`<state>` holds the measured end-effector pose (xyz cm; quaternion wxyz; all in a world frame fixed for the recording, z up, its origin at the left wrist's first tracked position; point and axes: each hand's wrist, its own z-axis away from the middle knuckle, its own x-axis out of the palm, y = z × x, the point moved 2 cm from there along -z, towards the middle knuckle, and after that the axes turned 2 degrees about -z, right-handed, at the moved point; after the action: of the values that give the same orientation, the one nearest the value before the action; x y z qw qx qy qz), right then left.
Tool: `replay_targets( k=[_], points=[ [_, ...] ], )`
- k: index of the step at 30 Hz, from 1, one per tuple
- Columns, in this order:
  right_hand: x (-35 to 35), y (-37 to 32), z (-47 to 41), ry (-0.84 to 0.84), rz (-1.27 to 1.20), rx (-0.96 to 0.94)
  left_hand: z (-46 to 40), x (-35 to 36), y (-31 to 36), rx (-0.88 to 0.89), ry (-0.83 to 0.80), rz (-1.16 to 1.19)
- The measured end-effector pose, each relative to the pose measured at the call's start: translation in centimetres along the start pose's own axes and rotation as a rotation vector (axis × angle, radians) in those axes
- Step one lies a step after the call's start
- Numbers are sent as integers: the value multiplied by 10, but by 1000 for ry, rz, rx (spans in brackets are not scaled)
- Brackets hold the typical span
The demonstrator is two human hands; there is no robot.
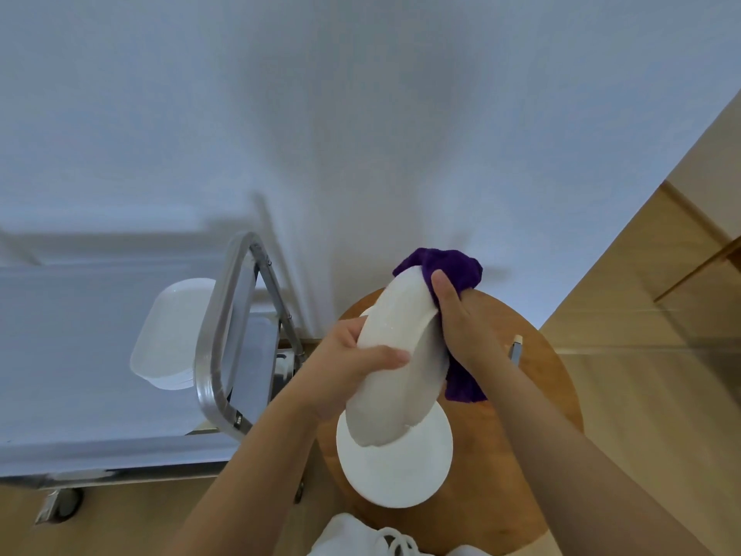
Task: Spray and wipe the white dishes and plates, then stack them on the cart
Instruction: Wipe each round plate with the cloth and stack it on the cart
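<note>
While held up edge-on above round wooden table [533, 415], white oval dish [395, 363] tilted, long axis running from near table centre up toward wall. Left hand [345, 371] curled round dish's left side, thumb across outer face, fingers behind. Right hand [457, 315] clutching purple cloth [449, 266], pressing it against dish's right side; cloth bunched above fingers and hanging below wrist too. Directly beneath dish, stack of white round plates [395, 467] on table, near edge. Just behind right forearm, on table: spray bottle [515, 349], only top visible, mostly hidden. To left, metal cart [224, 315] with tubular handle, grey top shelf. On that shelf, stack of white oval dishes [172, 335], beside handle. Cart caster [60, 503] on wood floor, lower left. White wall behind. White fabric with drawstring [381, 539] at bottom edge.
</note>
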<state>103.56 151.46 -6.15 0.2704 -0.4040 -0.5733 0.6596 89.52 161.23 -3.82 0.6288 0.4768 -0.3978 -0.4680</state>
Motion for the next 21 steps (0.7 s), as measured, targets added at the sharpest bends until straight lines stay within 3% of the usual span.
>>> replay_targets(
  k=[3, 8, 16, 21],
  points=[
    [-8, 10, 2, 20, -1, 97, 0, -13, 2, 53, 35, 265],
    [-2, 33, 12, 30, -31, 100, -10, -25, -2, 102, 253, 589],
    [10, 51, 22, 146, -218, 237, -25, 3, -1, 40, 457, 849],
    [2, 45, 18, 152, -354, 295, -22, 22, -3, 78, 396, 771]
  ],
)
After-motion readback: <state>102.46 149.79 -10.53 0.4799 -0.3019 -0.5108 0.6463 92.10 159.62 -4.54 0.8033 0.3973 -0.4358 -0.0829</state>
